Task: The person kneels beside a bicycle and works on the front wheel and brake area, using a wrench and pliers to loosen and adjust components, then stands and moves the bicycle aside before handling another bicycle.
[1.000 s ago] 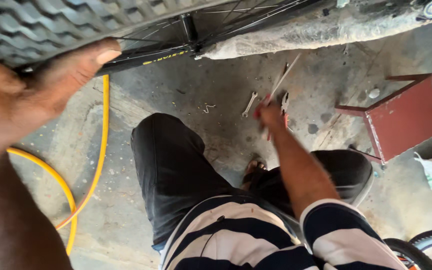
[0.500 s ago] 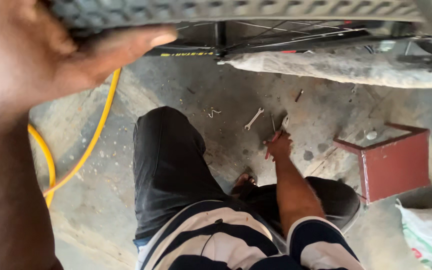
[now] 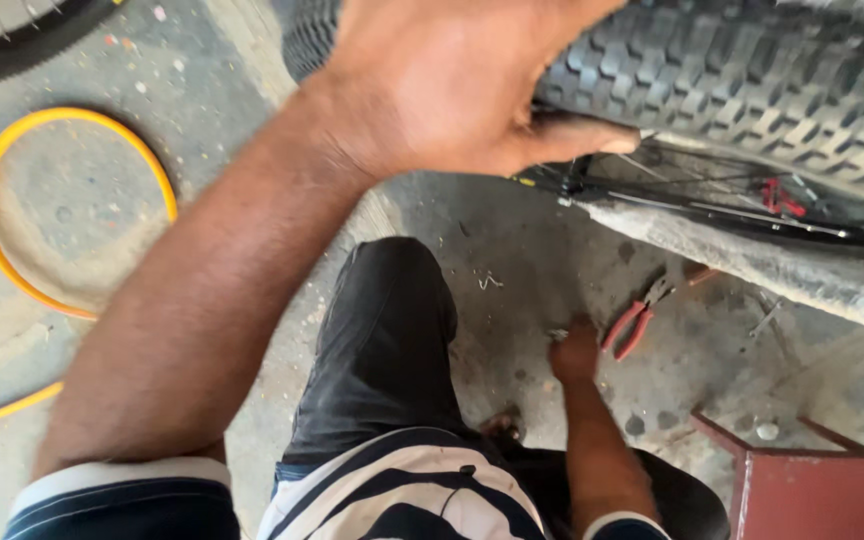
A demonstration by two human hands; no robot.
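Left grip [image 3: 452,85] around knobby tyre [image 3: 752,80], thumb underneath.

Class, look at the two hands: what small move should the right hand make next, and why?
Probably close the right hand on the small metal piece at its fingertips and lift it. That hand is down on the concrete floor beside the red-handled pliers, not gripping them, while the left hand holds the knobbly tyre steady above.

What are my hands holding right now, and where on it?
Left hand grips the knobby bicycle tyre across its tread, thumb under the edge. Right hand reaches to the floor beside red-handled pliers; any hold cannot be told.
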